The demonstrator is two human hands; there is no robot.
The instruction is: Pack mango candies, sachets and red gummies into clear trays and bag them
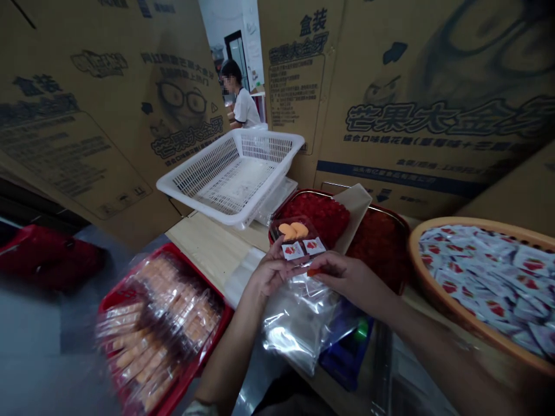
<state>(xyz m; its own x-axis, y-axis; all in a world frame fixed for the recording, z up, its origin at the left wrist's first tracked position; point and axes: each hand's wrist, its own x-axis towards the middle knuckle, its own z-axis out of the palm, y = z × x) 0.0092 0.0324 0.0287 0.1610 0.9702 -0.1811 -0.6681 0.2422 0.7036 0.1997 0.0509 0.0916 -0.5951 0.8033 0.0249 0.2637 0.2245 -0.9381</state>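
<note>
Left fingers [277,267] grip a clear plastic tray [299,226] while right fingers [329,264] pinch an orange piece [311,272] just beside it.

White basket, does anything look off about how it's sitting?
Yes: the white basket looks tilted, perched partly on clear trays, with its left corner jutting past the table edge.

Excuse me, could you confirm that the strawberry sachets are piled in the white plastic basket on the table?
Not quite: the head view shows the strawberry sachets piled in the round woven tray, not in the white plastic basket.
</note>
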